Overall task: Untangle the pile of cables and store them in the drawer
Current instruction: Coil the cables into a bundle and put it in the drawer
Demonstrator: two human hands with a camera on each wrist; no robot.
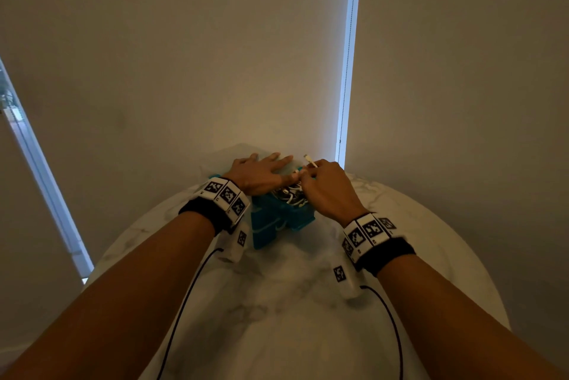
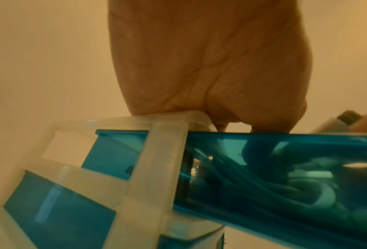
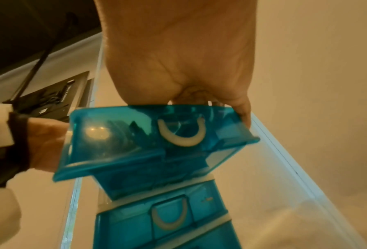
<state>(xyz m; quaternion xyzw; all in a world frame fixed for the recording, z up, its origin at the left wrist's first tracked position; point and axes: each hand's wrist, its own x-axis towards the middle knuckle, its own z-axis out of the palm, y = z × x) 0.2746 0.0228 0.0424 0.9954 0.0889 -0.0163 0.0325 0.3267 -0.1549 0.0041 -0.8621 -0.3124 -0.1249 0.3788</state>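
A small drawer unit (image 1: 264,228) with teal drawers stands on the marble table (image 1: 277,302). Its top drawer (image 1: 297,215) is pulled out and holds a heap of white and dark cables (image 1: 289,195). My left hand (image 1: 261,171) lies flat on the unit's top with fingers spread. My right hand (image 1: 323,185) hovers over the open drawer and pinches a white cable (image 1: 309,161) whose plug end sticks up. The left wrist view shows my palm (image 2: 210,67) on the clear frame (image 2: 157,160) and cables (image 2: 306,188) through the drawer wall. The right wrist view shows the drawer front (image 3: 135,143) with its white handle (image 3: 181,134).
A closed teal drawer (image 3: 167,217) sits below the open one. The unit stands near the table's far edge, close to a pale blind and wall (image 1: 215,56). Bare marble stretches in front of the unit. Black wires run from my wrist bands (image 1: 184,302).
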